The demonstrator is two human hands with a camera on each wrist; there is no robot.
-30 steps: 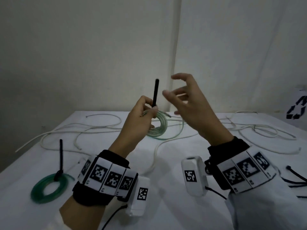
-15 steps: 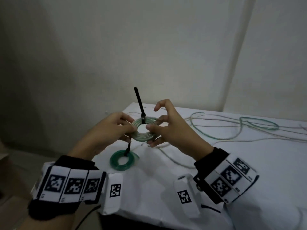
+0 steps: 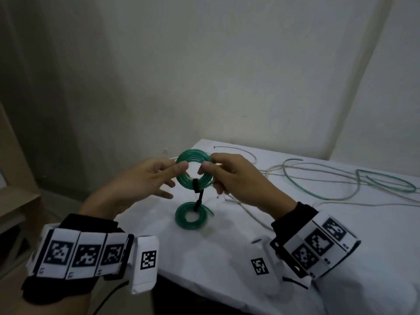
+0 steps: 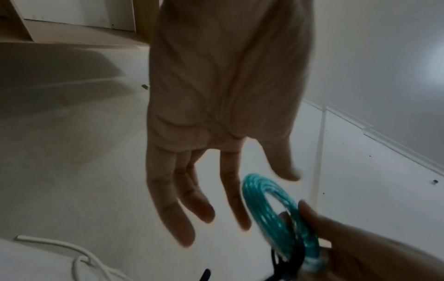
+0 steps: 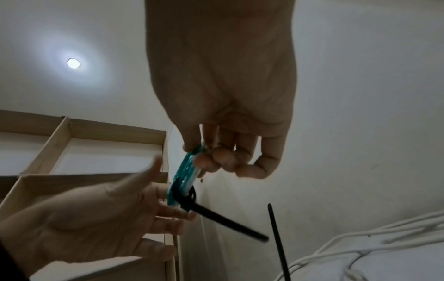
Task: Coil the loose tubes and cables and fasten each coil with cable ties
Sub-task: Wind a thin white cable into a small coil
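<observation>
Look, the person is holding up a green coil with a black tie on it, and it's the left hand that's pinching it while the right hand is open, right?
Not quite. The right hand pinches the green coil with the black tie; the left hand is the open one, fingers straight beside the coil. The left wrist view shows this clearly.

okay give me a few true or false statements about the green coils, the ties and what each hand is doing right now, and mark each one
1. The right hand pinches the raised green coil. True.
2. The left hand grips that coil tightly. False: its fingers are straight, at most touching it.
3. A black cable tie wraps the raised coil. True.
4. The second green coil lies on the table untied. False: it carries a black tie too.
5. White cables lie loose on the table. True.
</observation>
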